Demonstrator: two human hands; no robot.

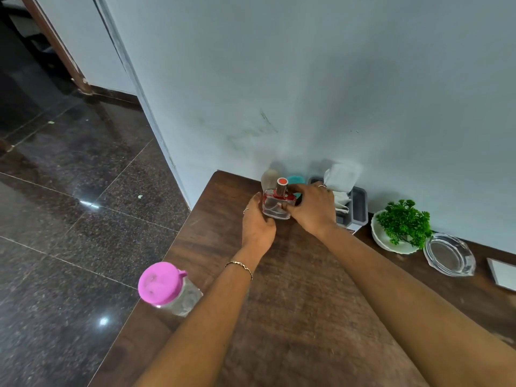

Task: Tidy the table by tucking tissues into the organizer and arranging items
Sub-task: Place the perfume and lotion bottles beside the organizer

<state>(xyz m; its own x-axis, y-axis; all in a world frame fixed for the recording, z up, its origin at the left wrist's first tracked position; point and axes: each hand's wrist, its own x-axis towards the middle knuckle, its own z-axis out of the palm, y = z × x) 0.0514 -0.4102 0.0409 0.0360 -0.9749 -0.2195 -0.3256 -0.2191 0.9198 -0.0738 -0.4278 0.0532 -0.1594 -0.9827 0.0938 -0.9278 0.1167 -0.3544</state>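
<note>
Two hands [258, 223] [312, 209] grip clear, red-capped perfume bottle [277, 203].

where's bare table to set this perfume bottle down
Bare wood lies between the pink-lidded jar and glass dish, under both forearms. The wall edge is crowded: organizer, plant dish.

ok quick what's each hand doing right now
Left hand: closed on the perfume bottle, gripping its left side.
Right hand: closed on the same bottle, gripping its right side.
</note>
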